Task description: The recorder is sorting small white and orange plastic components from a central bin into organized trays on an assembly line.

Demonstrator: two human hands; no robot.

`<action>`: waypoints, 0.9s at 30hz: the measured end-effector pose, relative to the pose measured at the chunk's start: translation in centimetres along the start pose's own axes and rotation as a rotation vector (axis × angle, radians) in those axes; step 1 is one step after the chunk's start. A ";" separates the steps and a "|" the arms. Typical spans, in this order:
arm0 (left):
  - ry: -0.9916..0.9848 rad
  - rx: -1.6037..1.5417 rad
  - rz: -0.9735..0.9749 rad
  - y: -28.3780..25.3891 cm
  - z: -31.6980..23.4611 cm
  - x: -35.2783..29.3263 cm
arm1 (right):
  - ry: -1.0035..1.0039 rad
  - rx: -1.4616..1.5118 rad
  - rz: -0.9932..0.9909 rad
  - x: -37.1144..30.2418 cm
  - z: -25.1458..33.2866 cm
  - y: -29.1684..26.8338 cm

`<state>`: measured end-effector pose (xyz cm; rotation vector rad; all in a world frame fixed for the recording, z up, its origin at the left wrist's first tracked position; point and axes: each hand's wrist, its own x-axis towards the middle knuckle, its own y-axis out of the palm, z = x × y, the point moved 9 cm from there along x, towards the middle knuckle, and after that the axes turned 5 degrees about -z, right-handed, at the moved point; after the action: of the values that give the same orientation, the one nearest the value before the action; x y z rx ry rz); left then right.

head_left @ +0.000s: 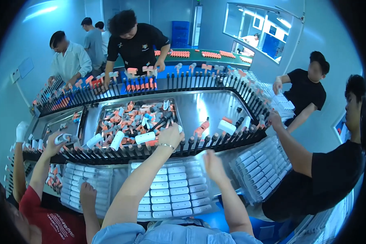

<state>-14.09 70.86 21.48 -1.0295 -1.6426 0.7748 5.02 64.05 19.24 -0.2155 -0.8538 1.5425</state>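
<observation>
My left hand [171,136], with a bracelet at the wrist, reaches over the near row of upright black pegs [150,152]. Its fingers are curled, and a white edge shows at the fingertips, most likely a white casing like the others; the rest is hidden. Closer to me, my right hand [214,166] is closed on a small oblong white casing [201,159], slightly blurred, above a clear tray [131,166]. That tray holds rows of white casings [179,189]. Left of my left hand, a loose white casing [145,138] lies at the edge of a heaped metal tray [103,106].
Orange and grey clamp-like pieces [126,118] fill the metal tray. Pegs ring the metal table [191,105]. A person in red [55,219] works at my left, one in black [313,179] at my right. Other people stand across. Filled trays [262,168] flank mine.
</observation>
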 end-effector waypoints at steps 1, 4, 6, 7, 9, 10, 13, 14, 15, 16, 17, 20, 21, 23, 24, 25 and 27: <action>-0.010 -0.008 -0.029 -0.8 0.6 -0.4 | 0.037 0.052 -0.149 0.8 0.5 -1.9; -0.020 0.000 -0.100 -2.3 2.8 -1.3 | 0.175 0.266 -0.177 3.9 1.0 -2.5; -0.099 -0.058 0.026 -2.3 4.0 -1.5 | 0.046 0.174 -0.180 5.6 1.7 -1.4; -0.019 -0.025 -0.106 -3.8 5.0 -2.2 | -0.075 0.088 -0.216 6.1 4.2 -0.8; 0.154 0.006 -0.457 -8.2 5.2 -4.8 | -0.050 0.127 -0.215 7.1 6.8 -0.2; 0.160 -0.085 -0.514 -10.3 4.9 -6.3 | -0.002 0.131 -0.165 7.5 7.9 -0.2; 0.233 -0.280 -0.544 -11.6 6.1 -11.6 | -0.240 -0.018 -0.043 8.9 10.0 1.9; 0.263 -0.381 -0.437 -10.6 6.6 -12.9 | -0.380 -0.100 0.038 9.1 11.2 3.1; 0.261 -0.401 -0.375 -9.6 6.9 -13.9 | -0.384 -0.097 0.047 9.5 11.4 3.8; 0.250 -0.418 -0.314 -8.9 7.0 -15.0 | -0.426 -0.063 0.170 9.5 12.4 5.6; 0.221 -0.428 -0.241 -7.3 7.8 -15.7 | -0.465 -0.030 0.290 9.2 13.4 7.5; 0.228 -0.385 -0.178 -4.1 8.2 -16.8 | -0.390 -0.215 0.372 9.4 13.8 13.1; 0.220 -0.386 -0.176 -3.5 8.5 -16.7 | -0.366 -0.243 0.338 9.9 13.9 14.6; 0.240 -0.331 -0.088 -1.8 8.3 -16.8 | -0.355 -0.322 0.311 10.2 15.3 17.0; 0.235 -0.293 -0.066 -1.1 8.3 -16.5 | -0.334 -0.322 0.363 10.2 16.1 18.0; 0.232 -0.297 -0.055 -0.7 8.2 -16.6 | -0.339 -0.362 0.359 9.9 16.7 19.1; 0.210 -0.199 0.072 0.8 8.4 -15.6 | -0.333 -0.457 0.362 9.9 18.1 20.7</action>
<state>-19.86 57.05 12.00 -1.2723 -1.5292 0.5361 -23.78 67.80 22.54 -0.4732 -1.4949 1.7255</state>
